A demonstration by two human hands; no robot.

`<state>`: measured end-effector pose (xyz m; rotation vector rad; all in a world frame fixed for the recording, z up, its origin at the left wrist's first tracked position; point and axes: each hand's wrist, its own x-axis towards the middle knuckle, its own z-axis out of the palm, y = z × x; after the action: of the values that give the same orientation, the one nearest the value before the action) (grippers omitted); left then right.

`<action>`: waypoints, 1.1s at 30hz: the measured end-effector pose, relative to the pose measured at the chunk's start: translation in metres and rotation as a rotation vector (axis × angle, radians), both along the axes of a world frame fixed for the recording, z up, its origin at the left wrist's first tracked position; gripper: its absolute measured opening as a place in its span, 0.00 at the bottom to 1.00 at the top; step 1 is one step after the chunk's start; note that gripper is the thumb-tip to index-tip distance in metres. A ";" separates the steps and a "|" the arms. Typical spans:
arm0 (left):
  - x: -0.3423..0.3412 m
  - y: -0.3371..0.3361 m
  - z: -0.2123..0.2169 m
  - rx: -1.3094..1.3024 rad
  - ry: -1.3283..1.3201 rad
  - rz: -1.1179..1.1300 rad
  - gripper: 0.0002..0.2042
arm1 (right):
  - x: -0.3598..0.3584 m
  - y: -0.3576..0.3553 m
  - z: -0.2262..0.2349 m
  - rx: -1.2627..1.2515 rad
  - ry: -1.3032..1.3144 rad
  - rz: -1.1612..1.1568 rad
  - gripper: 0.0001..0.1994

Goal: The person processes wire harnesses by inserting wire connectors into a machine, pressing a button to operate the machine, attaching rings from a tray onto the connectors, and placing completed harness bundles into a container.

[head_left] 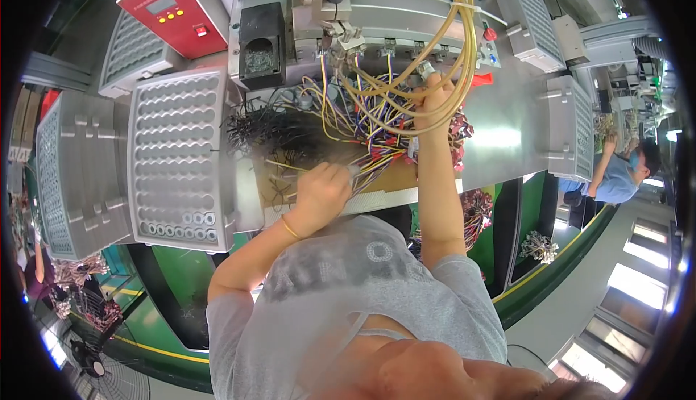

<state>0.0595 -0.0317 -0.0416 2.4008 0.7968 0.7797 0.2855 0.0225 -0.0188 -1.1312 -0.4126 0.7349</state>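
Grey shirt fills my lower view; above it I see the left hand (322, 191) curled, pinching the ends of the coloured wire bundle (377, 128) on the bench, while the right hand (433, 94) grips yellow tubing (464, 45) beside the machine (391, 9).

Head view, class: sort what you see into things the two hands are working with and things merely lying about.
In hand:
- left hand, gripping coloured wires
- right hand, raised among yellow tubes
- grey machine the wires lead to

Lying about:
- grey perforated tray with a few rings
- red control box
- black screw bin
- floor fan
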 end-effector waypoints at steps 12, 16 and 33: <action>-0.005 0.000 -0.004 0.084 0.107 -0.101 0.12 | -0.010 0.020 0.004 -0.060 0.004 0.011 0.10; -0.020 0.020 0.006 -0.643 -0.128 -0.094 0.12 | 0.029 0.019 -0.013 -0.150 -0.287 0.104 0.11; -0.110 0.026 0.064 0.320 0.123 0.309 0.18 | -0.135 -0.042 0.033 -0.025 -1.001 0.995 0.10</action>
<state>-0.0510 -0.0058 0.0227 2.6629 1.1923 0.9450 0.1508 -0.0197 0.0145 -1.2358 -1.9034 0.9623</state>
